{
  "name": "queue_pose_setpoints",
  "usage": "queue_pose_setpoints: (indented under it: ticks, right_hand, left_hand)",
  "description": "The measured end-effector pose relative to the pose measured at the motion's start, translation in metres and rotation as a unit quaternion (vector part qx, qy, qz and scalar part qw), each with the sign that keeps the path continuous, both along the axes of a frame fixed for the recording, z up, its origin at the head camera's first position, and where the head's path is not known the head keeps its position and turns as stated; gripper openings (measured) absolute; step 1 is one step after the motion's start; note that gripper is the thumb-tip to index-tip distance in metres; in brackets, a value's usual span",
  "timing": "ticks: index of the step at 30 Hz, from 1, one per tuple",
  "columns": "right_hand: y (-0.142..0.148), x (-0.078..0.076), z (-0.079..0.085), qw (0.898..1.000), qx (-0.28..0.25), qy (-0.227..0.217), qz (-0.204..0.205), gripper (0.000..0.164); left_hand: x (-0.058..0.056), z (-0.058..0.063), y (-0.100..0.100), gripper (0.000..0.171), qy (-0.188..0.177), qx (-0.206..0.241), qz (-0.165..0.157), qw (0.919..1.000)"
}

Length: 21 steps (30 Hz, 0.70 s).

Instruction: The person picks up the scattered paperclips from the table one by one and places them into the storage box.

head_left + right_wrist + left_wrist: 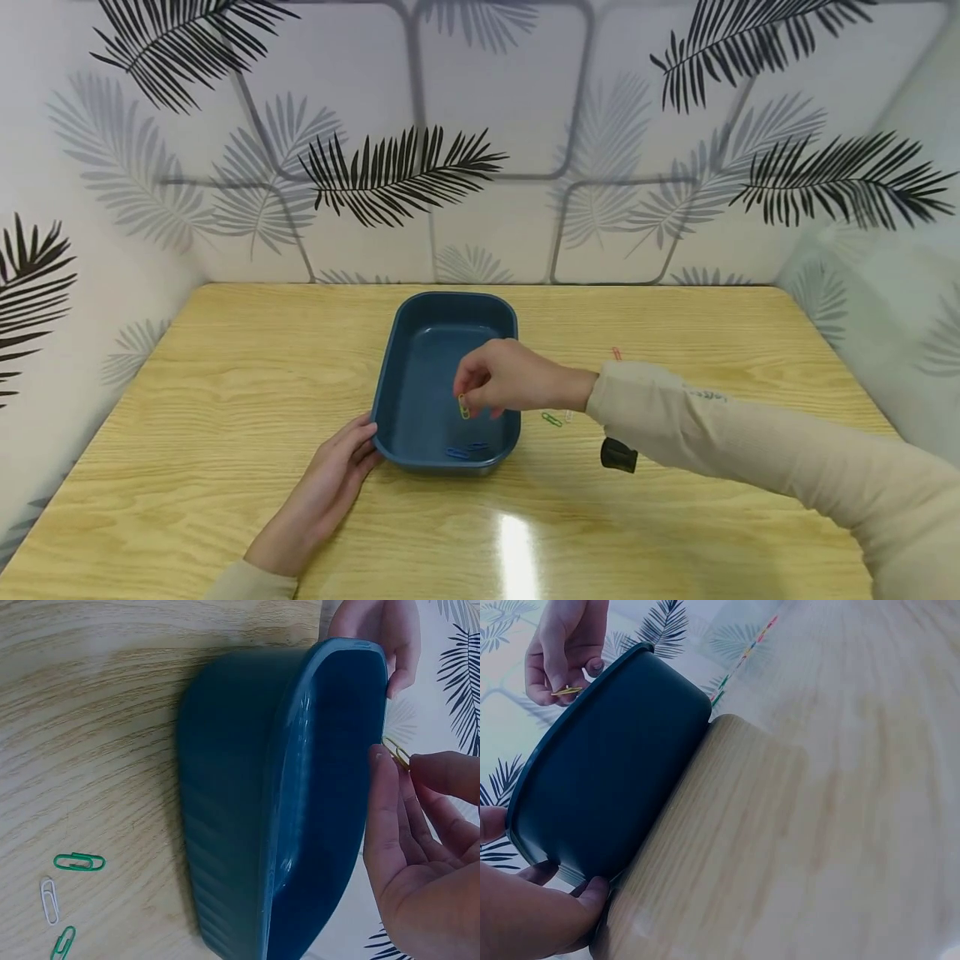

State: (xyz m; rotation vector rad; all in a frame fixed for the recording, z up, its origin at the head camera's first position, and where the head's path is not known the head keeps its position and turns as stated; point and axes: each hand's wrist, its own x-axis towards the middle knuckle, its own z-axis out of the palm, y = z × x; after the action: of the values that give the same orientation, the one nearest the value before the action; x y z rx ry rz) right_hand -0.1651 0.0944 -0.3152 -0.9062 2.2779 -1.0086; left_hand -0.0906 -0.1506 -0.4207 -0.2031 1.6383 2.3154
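My right hand (513,375) clamps its fingers (471,372) on a yellow paper clip (463,407) above the blue tray (422,375) my left hand (336,477) grips, apparently a dropping-in step, so the next move likely calls for loosening them.

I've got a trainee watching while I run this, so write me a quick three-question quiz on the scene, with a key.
1. True or false: the left hand touches the bin.
2. Multiple choice: what does the right hand pinch?
A) a red paper clip
B) a yellow paper clip
C) a white paper clip
3. Fill in the missing word: the paper clips lying in the bin are ____ in colour.

Key: 1. True. 2. B. 3. Blue.
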Motion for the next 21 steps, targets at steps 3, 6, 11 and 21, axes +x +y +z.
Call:
queue_pose_setpoints:
  ticks: [3, 6, 11, 21]
  right_hand:
    - [0.001, 0.000, 0.004, 1.000, -0.002, -0.003, 0.003, 0.006]
    - [0.003, -0.002, 0.006, 1.000, -0.001, -0.011, -0.002, 0.006]
    - [0.007, -0.004, 0.007, 1.000, -0.003, -0.027, -0.014, 0.006]
    - [0.012, -0.005, -0.001, 0.997, 0.037, -0.068, -0.011, 0.021]
  left_hand:
    - [0.000, 0.001, 0.000, 0.049, 0.001, -0.003, 0.001, 1.0000]
    - [-0.001, 0.002, 0.001, 0.050, 0.003, -0.003, -0.005, 1.0000]
    - [0.000, 0.002, 0.001, 0.050, 0.006, -0.004, -0.004, 1.0000]
    - [0.001, 0.002, 0.001, 0.050, 0.001, 0.000, -0.001, 1.0000]
